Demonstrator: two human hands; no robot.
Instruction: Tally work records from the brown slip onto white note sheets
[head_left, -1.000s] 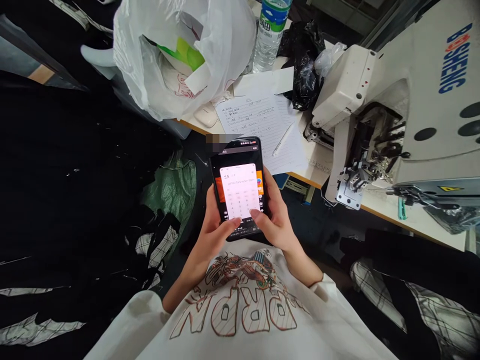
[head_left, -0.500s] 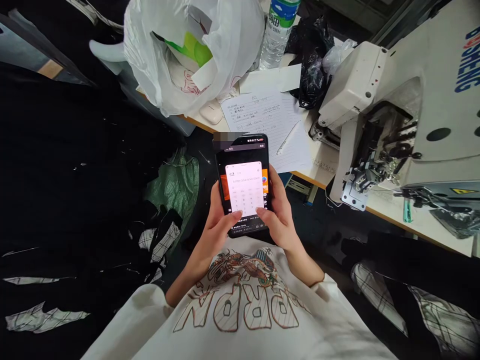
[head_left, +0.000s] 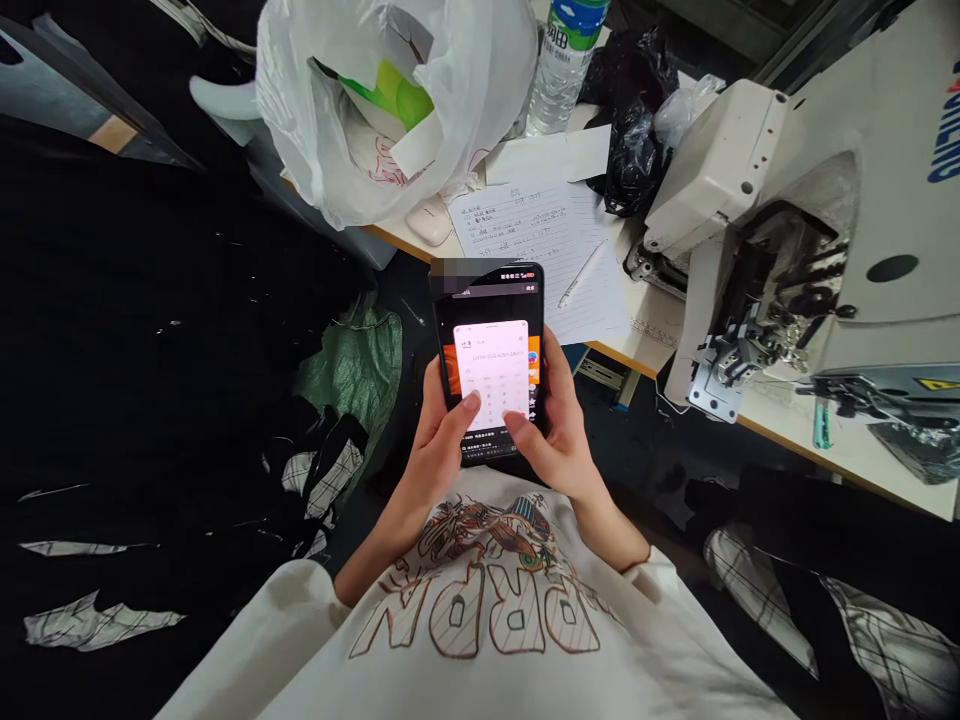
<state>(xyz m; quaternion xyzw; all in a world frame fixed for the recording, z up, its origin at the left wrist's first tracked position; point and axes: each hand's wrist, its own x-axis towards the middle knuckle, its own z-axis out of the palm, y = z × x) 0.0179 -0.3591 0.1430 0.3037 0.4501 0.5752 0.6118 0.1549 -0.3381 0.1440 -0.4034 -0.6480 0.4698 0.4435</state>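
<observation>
A black smartphone (head_left: 491, 320) with a lit keypad screen is held upright in front of my chest by both hands. My left hand (head_left: 439, 440) wraps its left edge, thumb resting on the screen. My right hand (head_left: 555, 430) grips the right edge, its thumb also touching the keypad area. Behind the phone, a sheet of handwritten paper (head_left: 536, 235) with a white pen (head_left: 581, 275) lies on the table edge.
A white sewing machine (head_left: 787, 230) stands on the table at the right. A white plastic bag (head_left: 390, 90), a water bottle (head_left: 566, 55) and a black bag (head_left: 626, 130) sit at the back. Black fabric (head_left: 150, 350) and plaid scraps (head_left: 319, 480) lie at the left.
The phone and both hands have shifted slightly right and up in the picture. My left thumb has moved higher on the screen.
</observation>
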